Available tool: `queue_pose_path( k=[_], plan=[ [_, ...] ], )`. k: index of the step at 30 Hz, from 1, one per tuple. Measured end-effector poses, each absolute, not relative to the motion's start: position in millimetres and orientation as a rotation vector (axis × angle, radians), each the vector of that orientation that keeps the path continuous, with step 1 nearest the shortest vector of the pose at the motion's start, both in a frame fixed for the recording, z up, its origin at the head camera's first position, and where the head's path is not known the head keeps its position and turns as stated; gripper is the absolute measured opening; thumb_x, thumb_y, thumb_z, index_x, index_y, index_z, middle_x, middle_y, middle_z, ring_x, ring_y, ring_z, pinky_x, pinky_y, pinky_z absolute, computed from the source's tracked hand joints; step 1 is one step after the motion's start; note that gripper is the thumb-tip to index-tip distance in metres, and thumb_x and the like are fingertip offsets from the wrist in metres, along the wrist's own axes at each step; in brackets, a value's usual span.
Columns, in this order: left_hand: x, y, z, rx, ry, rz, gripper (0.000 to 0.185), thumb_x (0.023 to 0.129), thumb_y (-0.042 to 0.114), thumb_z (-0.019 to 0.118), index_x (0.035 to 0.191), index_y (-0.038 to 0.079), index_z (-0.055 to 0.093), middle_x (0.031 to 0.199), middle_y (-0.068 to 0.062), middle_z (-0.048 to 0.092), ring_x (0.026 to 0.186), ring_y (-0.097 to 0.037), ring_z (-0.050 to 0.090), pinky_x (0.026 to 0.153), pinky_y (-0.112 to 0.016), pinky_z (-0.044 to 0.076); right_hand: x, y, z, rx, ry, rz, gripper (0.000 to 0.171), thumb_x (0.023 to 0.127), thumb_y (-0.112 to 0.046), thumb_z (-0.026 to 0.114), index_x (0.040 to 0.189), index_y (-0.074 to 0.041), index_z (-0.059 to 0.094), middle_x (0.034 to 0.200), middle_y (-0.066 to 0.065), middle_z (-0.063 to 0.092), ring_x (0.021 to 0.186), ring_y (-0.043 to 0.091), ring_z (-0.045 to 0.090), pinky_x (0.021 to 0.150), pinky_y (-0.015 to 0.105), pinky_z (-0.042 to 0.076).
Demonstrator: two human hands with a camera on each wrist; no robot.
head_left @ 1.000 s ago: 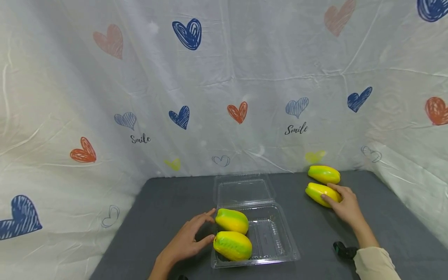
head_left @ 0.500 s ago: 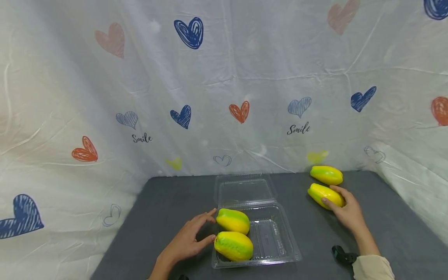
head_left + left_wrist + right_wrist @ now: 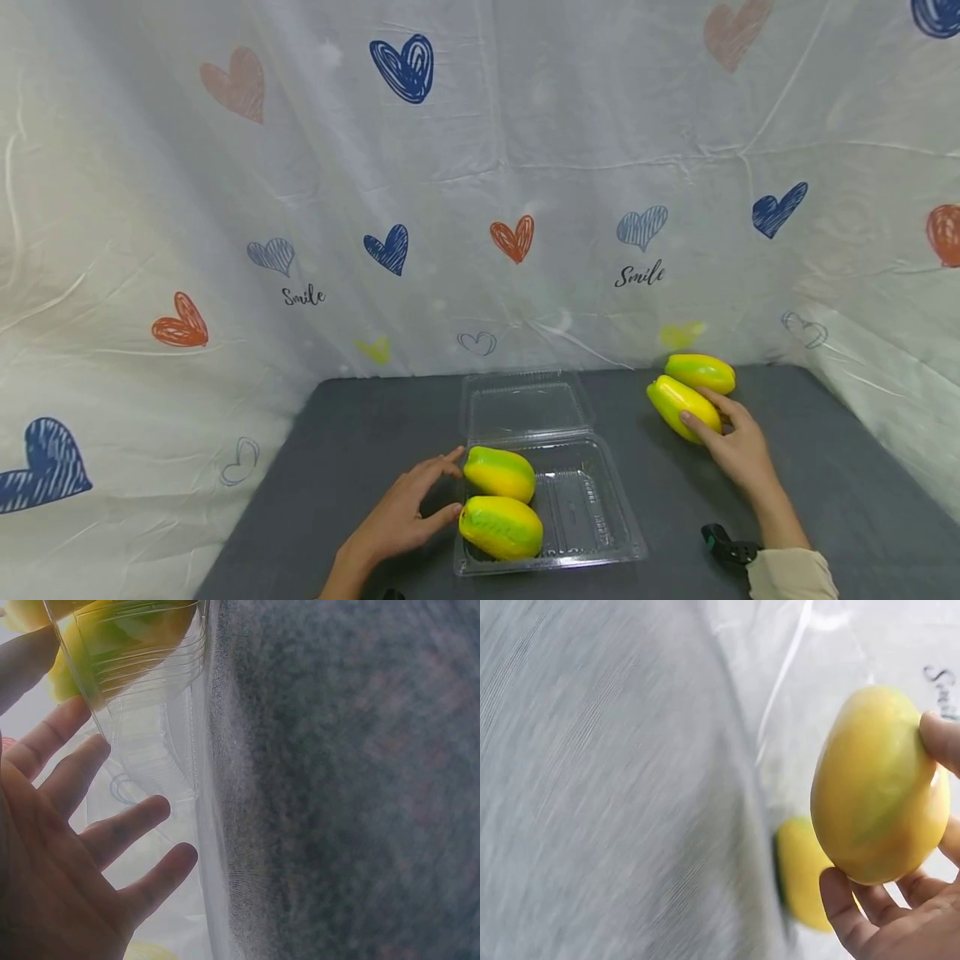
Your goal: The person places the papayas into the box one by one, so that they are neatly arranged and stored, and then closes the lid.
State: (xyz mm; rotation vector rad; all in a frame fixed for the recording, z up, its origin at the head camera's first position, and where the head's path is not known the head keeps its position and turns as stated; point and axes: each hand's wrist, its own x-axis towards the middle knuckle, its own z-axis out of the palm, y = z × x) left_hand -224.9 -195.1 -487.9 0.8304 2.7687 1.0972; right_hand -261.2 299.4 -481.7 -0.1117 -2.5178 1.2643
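Your right hand grips a mango above the table — another mango just behind it.
Your left hand, fingers spread, touches the clear clamshell tray — two mangoes inside, nearest your fingers.

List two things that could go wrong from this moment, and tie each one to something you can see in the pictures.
1. The right hand holds a mango by the fingertips only, so the smooth fruit might slip and drop onto the table.
2. Two mangoes already fill the left side of the clear box, which the left hand touches with straight fingers; adding another could tip or slide the light box.
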Motion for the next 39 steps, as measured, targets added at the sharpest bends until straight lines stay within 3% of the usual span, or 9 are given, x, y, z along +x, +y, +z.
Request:
queue_pose_path(
  k=[4,7,9,16,26,39],
  plan=[
    [-225,-195,-489,0.835,2.773,1.09,0.038,0.099,0.053,0.061,0.129,0.03,0.057,0.164,0.011,0.036,0.148,-0.04,0.04,0.104,-0.078,0.033,-259,289,-466,-0.065,-2.507,1.345,0.069,0.099,-0.043,0.066,0.155,-0.011,0.043,0.147,0.023,0.049,0.107,0.001,0.049,0.075,0.012,0.044],
    [-225,-195,-489,0.833,2.777,1.086,0.039,0.099,0.054,0.061,0.13,0.03,0.057,0.164,0.011,0.036,0.148,-0.04,0.04,0.104,-0.078,0.033,-257,279,-455,0.003,-2.497,1.409,0.067,0.1,-0.04,0.066,0.155,-0.011,0.043,0.148,0.022,0.05,0.1,-0.014,0.046,0.074,0.01,0.047],
    [-225,-195,-489,0.834,2.779,1.086,0.04,0.098,0.054,0.061,0.13,0.03,0.057,0.164,0.011,0.036,0.148,-0.04,0.04,0.104,-0.078,0.033,-256,272,-449,0.057,-2.483,1.442,0.065,0.1,-0.037,0.066,0.155,-0.01,0.044,0.149,0.021,0.05,0.099,-0.018,0.046,0.075,0.011,0.049],
    [-225,-195,-489,0.842,2.773,1.092,0.04,0.099,0.054,0.06,0.13,0.029,0.057,0.164,0.01,0.036,0.148,-0.041,0.04,0.104,-0.079,0.033,-252,253,-440,0.192,-2.415,1.492,0.058,0.1,-0.024,0.068,0.152,-0.009,0.047,0.149,0.019,0.05,0.101,-0.017,0.05,0.077,0.013,0.052],
    [-224,-196,-489,0.845,2.768,1.097,0.036,0.1,0.049,0.062,0.13,0.031,0.056,0.164,0.009,0.036,0.147,-0.041,0.04,0.103,-0.079,0.033,-251,238,-441,0.276,-2.399,1.513,0.055,0.1,-0.026,0.068,0.149,-0.011,0.05,0.141,0.015,0.056,0.1,-0.004,0.059,0.078,0.019,0.056],
    [-225,-196,-490,0.846,2.773,1.096,0.037,0.099,0.05,0.062,0.13,0.03,0.056,0.164,0.01,0.036,0.147,-0.04,0.041,0.104,-0.078,0.034,-248,222,-443,0.343,-2.406,1.491,0.056,0.098,-0.022,0.071,0.15,-0.016,0.051,0.138,0.014,0.059,0.1,-0.002,0.058,0.079,0.021,0.056]
  ],
)
